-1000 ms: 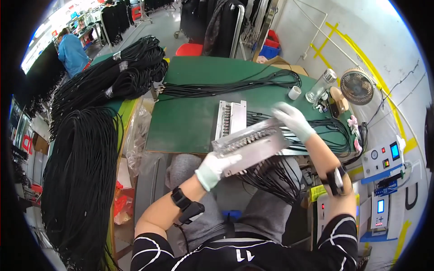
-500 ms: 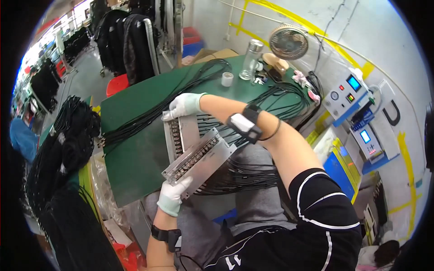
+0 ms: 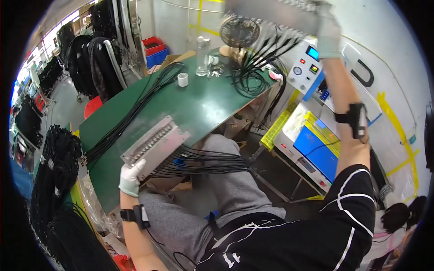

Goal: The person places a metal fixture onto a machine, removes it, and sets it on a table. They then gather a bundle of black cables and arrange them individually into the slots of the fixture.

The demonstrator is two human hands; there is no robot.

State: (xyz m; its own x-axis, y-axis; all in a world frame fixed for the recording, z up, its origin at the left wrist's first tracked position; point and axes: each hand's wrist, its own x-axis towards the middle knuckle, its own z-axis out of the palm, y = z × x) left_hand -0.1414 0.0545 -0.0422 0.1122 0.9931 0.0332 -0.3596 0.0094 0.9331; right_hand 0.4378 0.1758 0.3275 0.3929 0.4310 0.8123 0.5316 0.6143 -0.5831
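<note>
My left hand point(image 3: 130, 177), in a white glove, grips the lower left end of a metal cable fixture point(image 3: 158, 151). That fixture is tilted over the near edge of the green table, with a row of small connector ends along its top. Black cables point(image 3: 208, 161) trail from it across my lap. High at the upper right, my gloved right hand point(image 3: 329, 38) holds one end of a second metal fixture point(image 3: 275, 17), smeared by motion and partly cut off at the top. Cables point(image 3: 271, 52) hang from it toward the table's far right corner.
On the green table point(image 3: 199, 106) are a cable bundle point(image 3: 135, 106), a white tape roll point(image 3: 182, 79), a glass bottle point(image 3: 202, 58) and a fan point(image 3: 239, 31). A control box point(image 3: 305, 70) stands right, above a blue-topped machine point(image 3: 318, 147). More cables point(image 3: 54, 176) hang at left.
My right hand has swung up and right, lifting its fixture and cables away from the other one. My left hand still grips its fixture. The view has shifted to the right.
</note>
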